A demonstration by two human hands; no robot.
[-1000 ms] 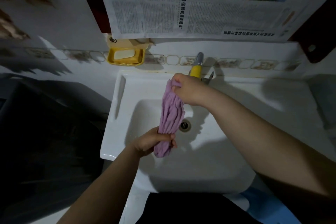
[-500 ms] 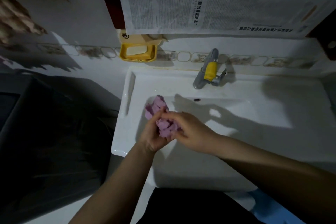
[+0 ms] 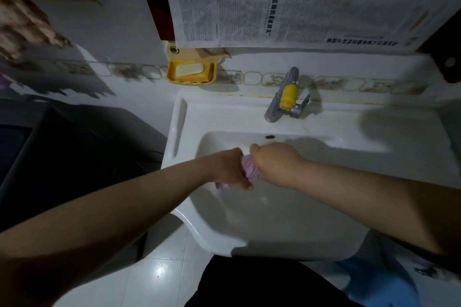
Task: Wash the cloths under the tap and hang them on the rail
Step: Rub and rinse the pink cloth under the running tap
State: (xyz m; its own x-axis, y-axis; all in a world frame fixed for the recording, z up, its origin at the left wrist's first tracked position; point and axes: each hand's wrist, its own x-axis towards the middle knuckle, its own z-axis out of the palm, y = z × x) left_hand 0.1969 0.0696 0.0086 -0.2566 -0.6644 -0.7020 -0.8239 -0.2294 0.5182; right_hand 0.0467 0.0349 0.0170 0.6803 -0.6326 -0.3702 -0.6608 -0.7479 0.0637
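Note:
A small purple cloth [image 3: 249, 169] is bunched into a short roll over the white sink [image 3: 311, 219]. My left hand [image 3: 230, 169] grips its left end and my right hand [image 3: 273, 159] grips its right end, fists almost touching. Only a strip of cloth shows between them, plus a tip [image 3: 222, 185] under my left hand. The tap [image 3: 283, 97], metal with a yellow band, stands at the back rim, well behind my hands; no water stream is visible. No rail is in view.
A yellow soap dish [image 3: 190, 72] with a bar hangs on the wall left of the tap. Newspaper [image 3: 287, 0] covers the wall above. A dark bulky object [image 3: 62, 152] fills the left. White floor tiles [image 3: 162, 269] lie below the sink.
The cloth went from hanging long between my hands, to a wad, to a tight roll gripped at both ends. My hands dropped into the basin, away from the tap.

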